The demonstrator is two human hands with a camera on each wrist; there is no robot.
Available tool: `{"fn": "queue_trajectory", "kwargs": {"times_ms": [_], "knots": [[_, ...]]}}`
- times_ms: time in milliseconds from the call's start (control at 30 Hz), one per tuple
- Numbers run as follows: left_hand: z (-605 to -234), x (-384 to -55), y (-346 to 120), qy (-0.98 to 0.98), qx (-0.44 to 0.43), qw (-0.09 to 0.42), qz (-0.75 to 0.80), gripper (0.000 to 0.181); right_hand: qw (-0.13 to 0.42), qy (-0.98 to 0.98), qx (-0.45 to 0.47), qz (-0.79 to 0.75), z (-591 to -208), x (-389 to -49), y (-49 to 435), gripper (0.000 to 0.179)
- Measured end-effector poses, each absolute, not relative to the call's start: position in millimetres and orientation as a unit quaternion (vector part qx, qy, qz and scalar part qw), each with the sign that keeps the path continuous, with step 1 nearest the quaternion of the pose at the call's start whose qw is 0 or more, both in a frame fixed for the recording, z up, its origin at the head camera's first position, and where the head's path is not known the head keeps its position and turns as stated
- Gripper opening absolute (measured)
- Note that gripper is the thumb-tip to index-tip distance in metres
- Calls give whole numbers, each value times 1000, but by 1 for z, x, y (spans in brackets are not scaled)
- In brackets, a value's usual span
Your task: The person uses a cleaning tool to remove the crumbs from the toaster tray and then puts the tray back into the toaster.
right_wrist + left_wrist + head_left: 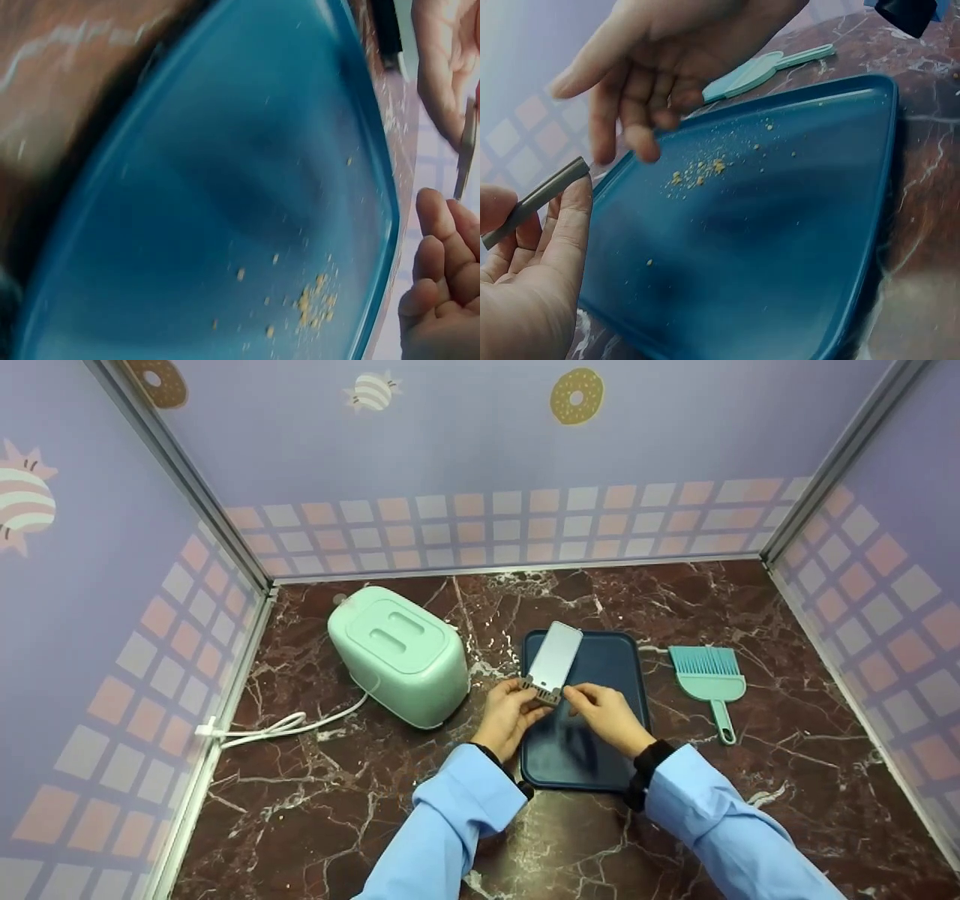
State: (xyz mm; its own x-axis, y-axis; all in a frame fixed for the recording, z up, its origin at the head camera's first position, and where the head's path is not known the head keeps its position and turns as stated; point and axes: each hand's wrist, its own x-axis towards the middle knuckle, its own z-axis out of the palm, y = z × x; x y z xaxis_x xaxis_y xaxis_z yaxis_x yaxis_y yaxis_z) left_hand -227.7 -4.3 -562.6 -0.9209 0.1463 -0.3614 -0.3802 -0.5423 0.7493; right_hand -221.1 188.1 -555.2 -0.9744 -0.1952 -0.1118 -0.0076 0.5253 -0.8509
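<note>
A pale, flat crumb tray [556,655] with a slotted grey end slants over the dark blue tray [581,771]. My left hand [504,718] pinches it by that slotted end, thumb on top and fingers beneath. Seen edge-on in the left wrist view, the crumb tray [540,199] is a thin grey strip. Close to the slotted end's right corner is my right hand [606,715]; both wrist views show its fingers loose, with nothing between them. Yellowish crumbs [701,174] lie scattered on the blue tray's surface.
A mint-green toaster [405,660] stands to the left, its white cord [292,729] running to the left wall. Right of the blue tray lies a green brush [712,686] with its handle toward me. Patterned walls bound the marbled tabletop [337,825].
</note>
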Motion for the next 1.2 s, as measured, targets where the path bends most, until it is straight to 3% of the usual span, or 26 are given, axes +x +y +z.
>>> {"fn": "queue_trajectory", "kwargs": {"times_ms": [533,800,1200], "knots": [[-561,-224,7,437,-113,155,879,32,137,818,7,-558,-553,-221,181,30],[-560,-224,4,484,-114,146,855,29,154,793,32,-589,-556,-221,186,29],[-562,-221,5,565,-115,141,804,19,166,644,98,-740,-557,-219,182,24]]}}
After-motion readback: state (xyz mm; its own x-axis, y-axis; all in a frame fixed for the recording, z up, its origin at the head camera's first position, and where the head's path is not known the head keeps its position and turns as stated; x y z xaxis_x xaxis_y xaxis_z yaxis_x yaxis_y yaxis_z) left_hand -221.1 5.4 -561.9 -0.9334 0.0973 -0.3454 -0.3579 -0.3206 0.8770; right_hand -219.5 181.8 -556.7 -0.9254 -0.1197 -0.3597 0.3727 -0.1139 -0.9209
